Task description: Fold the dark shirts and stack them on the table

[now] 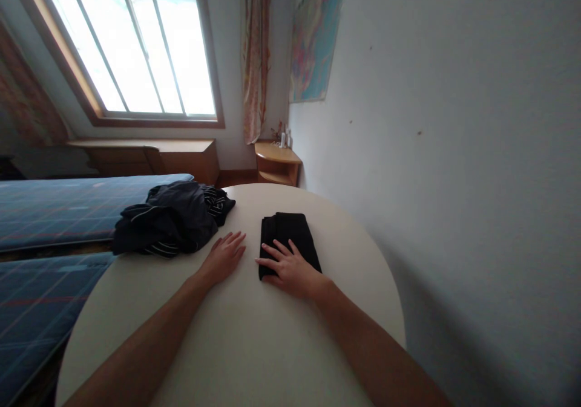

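A black garment [290, 228], folded into a flat rectangle, lies on the round white table [272, 346]. My right hand [290, 269] rests on its near part with the fingers spread. To the left of the folded garment, my left hand [224, 257] lies flat on the tabletop, fingers stretched out and holding nothing. Just beyond it is a crumpled heap of dark clothes [177, 216] with white stripes, at the table's left edge. The kind of garment under my right hand cannot be made out.
Blue plaid mattresses [54, 207] stand against the table's left side. A white wall [454, 183] runs close along the right. Farther back are a low wooden desk [181, 147], a small corner shelf [278, 153], a window and curtains.
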`<state>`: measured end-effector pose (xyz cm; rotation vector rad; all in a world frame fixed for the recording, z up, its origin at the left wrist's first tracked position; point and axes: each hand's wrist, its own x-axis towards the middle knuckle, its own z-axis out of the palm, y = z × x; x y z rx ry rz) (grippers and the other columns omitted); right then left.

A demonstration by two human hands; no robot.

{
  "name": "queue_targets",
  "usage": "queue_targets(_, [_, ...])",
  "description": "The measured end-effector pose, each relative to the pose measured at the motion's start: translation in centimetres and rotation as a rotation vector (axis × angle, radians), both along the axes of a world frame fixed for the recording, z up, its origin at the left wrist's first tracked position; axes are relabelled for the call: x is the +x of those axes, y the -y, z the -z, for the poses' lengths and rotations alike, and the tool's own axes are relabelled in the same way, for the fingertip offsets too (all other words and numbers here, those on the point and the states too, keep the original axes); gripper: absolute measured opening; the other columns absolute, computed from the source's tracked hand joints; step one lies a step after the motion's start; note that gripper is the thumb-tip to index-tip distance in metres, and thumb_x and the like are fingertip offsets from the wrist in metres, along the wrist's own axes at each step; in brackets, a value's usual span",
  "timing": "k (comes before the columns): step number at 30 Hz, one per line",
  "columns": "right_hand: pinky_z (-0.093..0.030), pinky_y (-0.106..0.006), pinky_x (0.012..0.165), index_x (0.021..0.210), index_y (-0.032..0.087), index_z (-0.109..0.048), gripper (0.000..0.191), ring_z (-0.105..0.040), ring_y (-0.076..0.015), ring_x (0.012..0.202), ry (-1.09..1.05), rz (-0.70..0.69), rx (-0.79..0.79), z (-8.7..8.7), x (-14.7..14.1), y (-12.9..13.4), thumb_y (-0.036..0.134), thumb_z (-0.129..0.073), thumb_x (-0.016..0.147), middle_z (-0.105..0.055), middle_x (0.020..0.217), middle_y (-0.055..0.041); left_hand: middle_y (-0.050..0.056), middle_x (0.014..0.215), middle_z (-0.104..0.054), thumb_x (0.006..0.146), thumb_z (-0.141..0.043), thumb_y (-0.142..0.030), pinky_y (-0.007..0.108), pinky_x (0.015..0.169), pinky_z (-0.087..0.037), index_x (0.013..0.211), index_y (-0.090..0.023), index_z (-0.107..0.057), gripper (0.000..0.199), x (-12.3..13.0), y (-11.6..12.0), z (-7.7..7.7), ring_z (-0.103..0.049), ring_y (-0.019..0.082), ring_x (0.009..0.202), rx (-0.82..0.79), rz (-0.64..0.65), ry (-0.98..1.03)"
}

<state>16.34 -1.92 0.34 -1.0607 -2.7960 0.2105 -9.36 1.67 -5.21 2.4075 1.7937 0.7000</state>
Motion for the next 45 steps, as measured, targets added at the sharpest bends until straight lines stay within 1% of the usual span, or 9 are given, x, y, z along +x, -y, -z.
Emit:
queue_targets(6, [-0.001,-0.065,0.117,0.142,0.036,-0.051,0.047,-0.011,-0.0338,0.151,0.044,0.268,-0.091,-1.1,4.3,-2.6,0.041,-0.05,0.095,-0.023,0.163,-0.0031,0.01,0.152,-0.045,0.1,-0.034,-0.04,0.047,0.118,-0.026,0.144,-0.019,-0.048,0.051,1.1,1.0,-0.7,-0.035,0.025,0.144,-0.027,0.057,-0.046])
queue_targets(10, [-0.005,-0.06,0.118,0.14,0.033,-0.054,0.056,-0.008,-0.0353,0.151,0.023,0.347,-0.07,-1.4,5.1,-2.5,0.043,-0.061,0.085,-0.016,0.165,-0.0037,0.009,0.152,-0.045,0.101,-0.034,-0.04,0.047,0.119,-0.025,0.144,-0.021,-0.049,0.05,1.6,1.3,-0.8,-0.035,0.025,0.144,-0.059,0.076,-0.054])
queue_targets(13, [-0.008,-0.061,0.118,0.146,0.032,-0.047,0.06,-0.01,-0.0362,0.15,0.019,0.363,0.014,-0.6,3.6,-1.7,0.048,-0.056,0.089,-0.014,0.165,-0.0048,0.009,0.153,-0.044,0.1,-0.035,-0.04,0.048,0.118,-0.026,0.144,-0.02,-0.05,0.05,1.7,1.3,-0.9,-0.035,0.025,0.144,-0.07,0.074,-0.063])
queue_targets(18, [-0.008,-0.069,0.114,0.154,0.027,-0.033,0.056,-0.01,-0.0365,0.15,0.094,0.459,0.098,0.9,2.2,-1.2,0.03,-0.034,0.098,-0.015,0.165,-0.0057,0.01,0.153,-0.044,0.1,-0.035,-0.041,0.048,0.118,-0.025,0.142,-0.02,-0.051,0.05,1.6,1.3,-1.0,-0.034,0.026,0.145,-0.077,0.083,-0.082])
queue_targets(23, [-0.006,-0.068,0.115,0.157,0.026,-0.026,0.059,-0.009,-0.0357,0.15,0.128,0.577,0.105,1.3,4.6,-3.0,0.026,-0.031,0.097,-0.012,0.165,-0.0042,0.01,0.154,-0.042,0.1,-0.035,-0.042,0.048,0.119,-0.024,0.143,-0.02,-0.051,0.051,1.6,1.3,-0.9,-0.033,0.026,0.145,-0.088,0.082,-0.095])
queue_targets(31, [-0.015,-0.063,0.115,0.157,0.035,-0.021,0.061,-0.014,-0.0379,0.149,0.078,0.852,0.132,2.8,8.7,-7.1,0.028,-0.034,0.098,-0.015,0.165,-0.0026,0.009,0.155,-0.041,0.1,-0.034,-0.042,0.048,0.119,-0.023,0.144,-0.02,-0.05,0.051,1.6,1.3,-0.9,-0.032,0.026,0.146,-0.1,0.087,-0.098])
queue_targets(35, [-0.015,-0.06,0.117,0.159,0.029,-0.012,0.064,-0.015,-0.0363,0.149,0.042,0.889,0.12,3.0,9.8,-8.5,0.028,-0.031,0.098,-0.021,0.164,-0.002,0.009,0.156,-0.039,0.1,-0.033,-0.043,0.049,0.119,-0.023,0.145,-0.02,-0.049,0.053,1.7,1.4,-1.1,-0.03,0.026,0.146,-0.112,0.082,-0.108])
queue_targets(39, [-0.013,-0.057,0.119,0.158,0.026,-0.019,0.061,-0.013,-0.0331,0.15,0.056,0.911,0.117,3.3,10.3,-9.2,0.028,-0.029,0.098,-0.021,0.164,0.0002,0.009,0.156,-0.038,0.1,-0.033,-0.043,0.048,0.119,-0.023,0.145,-0.019,-0.048,0.053,1.7,1.6,-1.3,-0.029,0.026,0.147,-0.125,0.081,-0.12])
queue_targets(45, [-0.011,-0.057,0.119,0.158,0.025,-0.021,0.062,-0.014,-0.0335,0.149,0.028,0.935,0.153,3.5,10.2,-9.2,0.032,-0.034,0.097,-0.021,0.164,-0.0016,0.01,0.156,-0.038,0.1,-0.035,-0.043,0.049,0.119,-0.023,0.145,-0.019,-0.048,0.053,1.7,1.6,-1.3,-0.03,0.027,0.147,-0.114,0.085,-0.111])
